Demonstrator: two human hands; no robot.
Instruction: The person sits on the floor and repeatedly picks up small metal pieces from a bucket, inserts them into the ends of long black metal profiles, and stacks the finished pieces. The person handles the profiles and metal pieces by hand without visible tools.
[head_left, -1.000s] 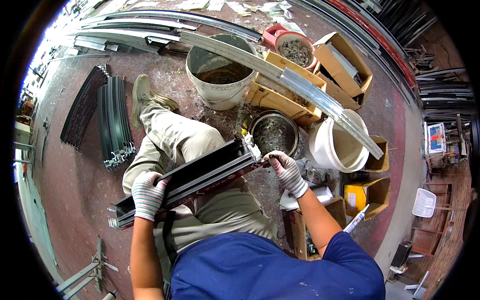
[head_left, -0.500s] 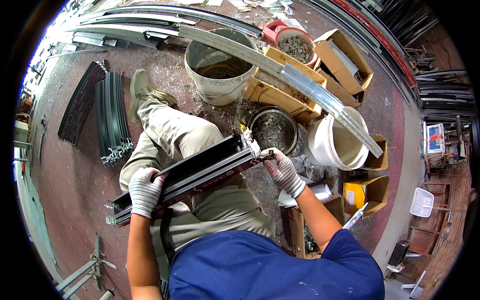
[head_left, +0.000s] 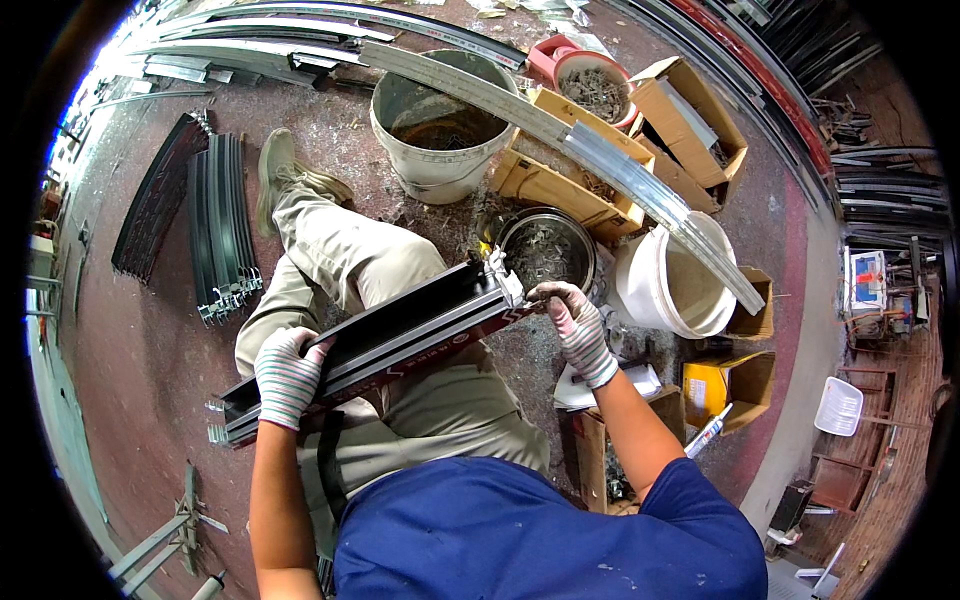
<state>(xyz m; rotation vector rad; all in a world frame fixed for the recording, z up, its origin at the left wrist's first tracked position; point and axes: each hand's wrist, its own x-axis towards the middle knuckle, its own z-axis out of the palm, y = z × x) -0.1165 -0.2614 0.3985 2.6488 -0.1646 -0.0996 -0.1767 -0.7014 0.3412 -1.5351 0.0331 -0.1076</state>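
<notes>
A black metal profile (head_left: 400, 335) with metal fittings at its ends lies slantwise across my lap. My left hand (head_left: 290, 375), in a striped knit glove, is closed around the lower left part of the profile, thumb over its top. At the upper right end sits a pale metal fitting (head_left: 503, 277). My right hand (head_left: 578, 330), gloved the same way, is right beside that end with its fingers curled in a pinch. What lies between those fingertips is too small to make out. A round metal pan (head_left: 585, 245) of small metal pieces stands just beyond this hand.
Two bundles of dark profiles (head_left: 225, 225) lie on the floor at left. A grey bucket (head_left: 440, 175), a wooden crate (head_left: 560, 190) and a white bucket (head_left: 650, 290) stand ahead and right. A long metal bar (head_left: 480, 95) spans them. Cardboard boxes (head_left: 690, 125) stand beyond.
My right hand has turned and shifted slightly to the right, its fingers now curled in beside the profile's end. The left hand keeps its grip, and the profile has barely moved.
</notes>
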